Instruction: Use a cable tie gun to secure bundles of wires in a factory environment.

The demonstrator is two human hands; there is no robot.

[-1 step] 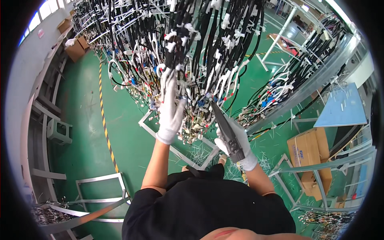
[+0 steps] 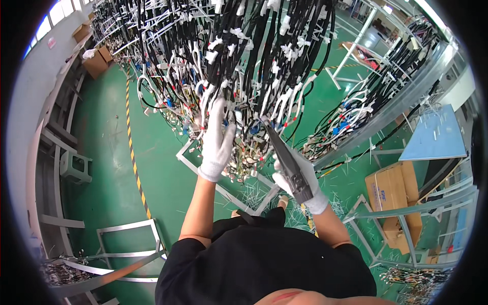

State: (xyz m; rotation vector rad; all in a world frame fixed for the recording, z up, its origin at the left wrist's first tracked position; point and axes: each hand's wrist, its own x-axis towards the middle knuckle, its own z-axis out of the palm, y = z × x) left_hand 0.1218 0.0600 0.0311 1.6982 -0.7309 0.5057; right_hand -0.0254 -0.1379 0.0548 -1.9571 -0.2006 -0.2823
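Bundles of black-wrapped wire harnesses (image 2: 259, 56) hang in front of me, with white clips, white tubes and a tangle of connectors at their lower ends. My left hand (image 2: 217, 145), in a white glove, lies against the hanging wires, its fingers stretched upward and its thumb apart. In my gloved right hand (image 2: 305, 175) is a long black tool with a tapered nose, which looks like a cable tie gun (image 2: 287, 160). Its tip points up and left into the connectors, near a blue one (image 2: 255, 130). Whether the tip touches a wire is hidden.
A metal frame (image 2: 223, 193) stands on the green floor under the harnesses, among scattered white strips. More harnesses (image 2: 376, 86) hang along a curved rail at right. Cardboard boxes (image 2: 391, 190) and a blue board (image 2: 437, 134) are farther right; a stool (image 2: 76, 168) stands left.
The harness strands above my left hand have shifted slightly and look less blurred. The tool's tip has moved a little left and up; my left hand stays nearly in place.
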